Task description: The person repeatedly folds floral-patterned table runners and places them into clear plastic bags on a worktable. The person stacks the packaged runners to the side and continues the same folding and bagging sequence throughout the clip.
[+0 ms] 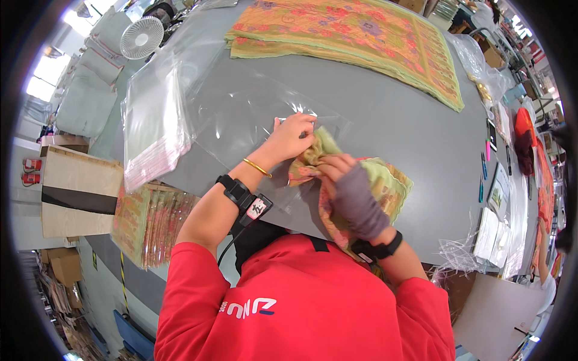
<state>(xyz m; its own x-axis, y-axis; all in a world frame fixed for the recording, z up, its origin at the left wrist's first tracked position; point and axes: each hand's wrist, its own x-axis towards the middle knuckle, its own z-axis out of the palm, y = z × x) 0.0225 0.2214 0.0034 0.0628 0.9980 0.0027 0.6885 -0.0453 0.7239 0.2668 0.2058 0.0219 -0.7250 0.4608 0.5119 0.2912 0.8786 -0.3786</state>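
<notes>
Right hand (348, 182) gripping bunched floral cloth (394, 183) near front of surface (421, 135); left hand (294, 137) resting curled over clear bag (232, 114), can't tell grip. Apparently gathering cloth; next move likely calling for steadying bag.

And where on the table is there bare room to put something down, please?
The grey table shows bare between the large patterned cloth, the smaller cloth and the blue pens. Crowded: the left, under clear bags, and the right edge.
</notes>
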